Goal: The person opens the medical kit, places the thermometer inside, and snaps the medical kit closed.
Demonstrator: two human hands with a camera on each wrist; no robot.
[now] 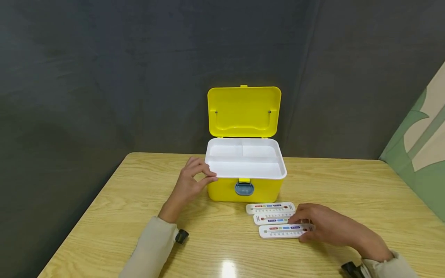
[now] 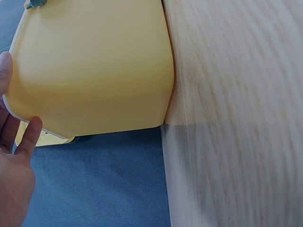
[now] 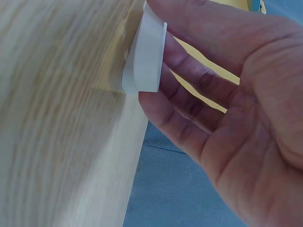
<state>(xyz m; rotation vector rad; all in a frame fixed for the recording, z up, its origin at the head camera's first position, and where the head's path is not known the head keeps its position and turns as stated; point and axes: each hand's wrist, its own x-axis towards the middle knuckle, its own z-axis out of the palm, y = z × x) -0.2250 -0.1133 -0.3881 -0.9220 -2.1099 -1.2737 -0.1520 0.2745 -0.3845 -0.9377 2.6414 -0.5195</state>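
A yellow storage box [image 1: 222, 189] stands on the table with its lid [image 1: 244, 112] raised. Its white divided tray [image 1: 247, 168] fills the top. At the front left corner, the thumb and forefinger of my left hand [image 1: 192, 179] pinch the tray's rim. Three white thermometers with coloured scales lie in front of the box: a far one [image 1: 270, 208], a middle one [image 1: 272, 219] and a near one [image 1: 281, 231]. My right hand [image 1: 323, 226] grips the near one by its right end. In the right wrist view, the thermometer's white end [image 3: 149, 56] is between thumb and fingers.
The wooden table [image 1: 139, 185] reaches past the box on both sides. Behind it hangs a dark cloth [image 1: 139, 77]. At the right stands a green and beige patterned panel [image 1: 424, 143]. A grey-blue latch [image 1: 244, 189] hangs on the box's front.
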